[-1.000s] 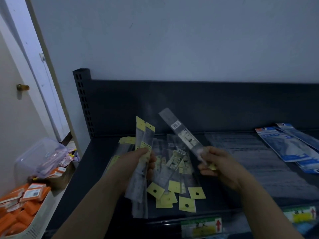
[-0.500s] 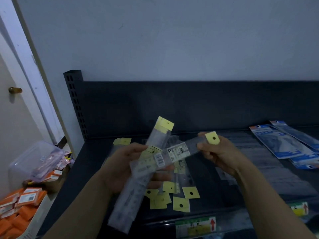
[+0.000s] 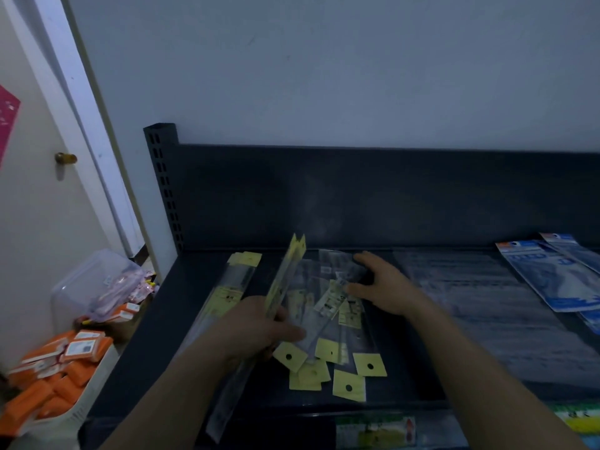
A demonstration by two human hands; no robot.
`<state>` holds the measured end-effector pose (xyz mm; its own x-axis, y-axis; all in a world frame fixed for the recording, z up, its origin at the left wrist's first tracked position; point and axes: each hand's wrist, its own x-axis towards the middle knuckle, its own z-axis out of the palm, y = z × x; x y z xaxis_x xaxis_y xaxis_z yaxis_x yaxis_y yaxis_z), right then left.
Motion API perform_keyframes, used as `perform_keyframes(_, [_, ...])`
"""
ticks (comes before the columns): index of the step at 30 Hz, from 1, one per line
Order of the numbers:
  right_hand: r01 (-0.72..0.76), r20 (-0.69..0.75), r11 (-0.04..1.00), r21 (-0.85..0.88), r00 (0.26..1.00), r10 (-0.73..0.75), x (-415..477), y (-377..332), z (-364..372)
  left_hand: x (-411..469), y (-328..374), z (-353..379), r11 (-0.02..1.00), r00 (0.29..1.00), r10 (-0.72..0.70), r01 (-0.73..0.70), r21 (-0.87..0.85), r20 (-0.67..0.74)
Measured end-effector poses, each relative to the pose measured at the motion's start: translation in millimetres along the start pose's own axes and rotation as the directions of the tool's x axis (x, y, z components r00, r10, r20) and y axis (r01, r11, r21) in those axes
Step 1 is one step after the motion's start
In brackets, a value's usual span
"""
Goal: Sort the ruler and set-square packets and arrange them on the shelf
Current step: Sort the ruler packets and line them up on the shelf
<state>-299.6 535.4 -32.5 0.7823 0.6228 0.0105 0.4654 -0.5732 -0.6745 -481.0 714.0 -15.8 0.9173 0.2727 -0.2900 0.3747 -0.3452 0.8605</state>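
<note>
My left hand (image 3: 256,326) grips a bundle of clear ruler packets (image 3: 285,274) with yellow header tags, held tilted with the tags pointing up and away. My right hand (image 3: 383,284) reaches over the loose pile of ruler packets (image 3: 328,323) on the dark shelf (image 3: 422,378), fingers spread and touching the top packets. Several yellow tags with punched holes (image 3: 349,386) fan out at the pile's near end. More ruler packets (image 3: 227,293) lie flat in a row at the shelf's left.
Blue-and-white packets (image 3: 552,280) lie on the shelf's right side. A perforated shelf upright (image 3: 164,186) stands at the back left. Beside the shelf on the left are a clear plastic box (image 3: 94,287) and a tray of orange packs (image 3: 61,368). Price labels (image 3: 373,428) line the front rail.
My right hand has passed its single ruler packet to the left hand's bundle and moved back to the pile. The left bundle now stands more upright.
</note>
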Motion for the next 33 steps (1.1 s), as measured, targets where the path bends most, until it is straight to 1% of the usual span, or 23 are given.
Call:
perform_keyframes(2, [0.016, 0.113, 1.0, 0.01, 0.993, -0.017, 5.3, 0.4, 1.7, 2.9, 0.3, 3.7, 0.997, 0.999, -0.012, 0.015, 0.074, -0.032])
perform_keyframes(3, [0.015, 0.141, 1.0, -0.004, 0.99, -0.014, 7.9, 2.0, 1.8, 3.8, 0.8, 4.9, 0.995, 0.999, -0.019, 0.023, 0.093, -0.048])
perform_keyframes(7, [0.007, 0.191, 0.995, -0.098, 0.982, 0.012, 12.8, 11.8, -2.4, 5.2, 0.4, 6.9, 0.994, 0.998, -0.018, 0.024, 0.102, -0.066])
perform_keyframes(10, [0.016, 0.189, 0.988, -0.153, 0.982, 0.014, 10.7, 14.9, -3.0, 3.4, 2.8, 8.4, 0.989, 0.999, 0.007, 0.0, 0.148, -0.048])
perform_keyframes(12, [0.028, 0.199, 0.989, -0.144, 0.98, 0.001, 7.5, 12.7, -3.4, 0.8, 6.5, 6.9, 0.996, 0.997, 0.032, -0.026, 0.085, -0.069])
perform_keyframes(15, [0.079, 0.224, 0.993, -0.09, 0.973, -0.057, 2.4, 9.8, -8.5, -3.2, 12.3, 0.1, 0.993, 0.984, 0.07, -0.085, -0.087, -0.161])
perform_keyframes(17, [0.163, 0.197, 0.984, -0.067, 0.969, -0.147, -1.0, 8.0, -13.4, -2.3, 13.5, -4.7, 0.965, 0.966, 0.032, -0.097, -0.243, -0.258])
perform_keyframes(19, [0.217, 0.139, 0.976, 0.027, 0.966, -0.219, -2.9, 5.9, -18.3, -0.8, 13.6, -8.5, 0.939, 0.946, -0.028, -0.086, -0.334, -0.322])
perform_keyframes(21, [0.191, 0.134, 0.977, 0.099, 0.97, -0.203, -6.4, 2.5, -23.4, 0.1, 11.8, -9.4, 0.916, 0.953, -0.077, -0.049, -0.399, -0.293])
perform_keyframes(23, [0.161, 0.149, 0.984, 0.072, 0.974, -0.17, -10.1, -1.2, -28.5, 0.1, 8.5, -8.8, 0.9, 0.964, -0.113, -0.004, -0.436, -0.241])
perform_keyframes(25, [0.131, 0.1, 0.99, 0.059, 0.986, -0.136, -13.3, -4.0, -34.5, 1.2, 4.1, -8.8, 0.869, 0.964, -0.13, -0.002, -0.494, -0.233])
perform_keyframes(27, [0.085, -0.031, 0.987, 0.139, 0.996, -0.081, -15.2, -8.1, -39.1, 3.5, 0.2, -11.4, 0.813, 0.956, -0.137, -0.041, -0.581, -0.26])
perform_keyframes(29, [0.051, -0.172, 0.949, 0.31, 0.985, 0.003, -16.5, -15.3, -38.2, 4.6, -0.5, -13.5, 0.761, 0.956, -0.1, -0.105, -0.64, -0.276])
perform_keyframes(30, [0.038, -0.2, 0.914, 0.404, 0.979, 0.048, -17.7, -21.8, -34.9, 4.9, 0.2, -13.5, 0.734, 0.959, -0.071, -0.136, -0.666, -0.274])
perform_keyframes(31, [0.018, -0.189, 0.872, 0.489, 0.978, 0.086, -19.4, -29.5, -29.8, 5.2, 1.9, -12.3, 0.7, 0.963, -0.039, -0.164, -0.695, -0.267])
perform_keyframes(33, [-0.031, -0.089, 0.754, 0.656, 0.989, 0.118, -23.8, -48.7, -14.4, 4.7, 8.6, -9.8, 0.628, 0.97, 0.017, -0.198, -0.753, -0.241])
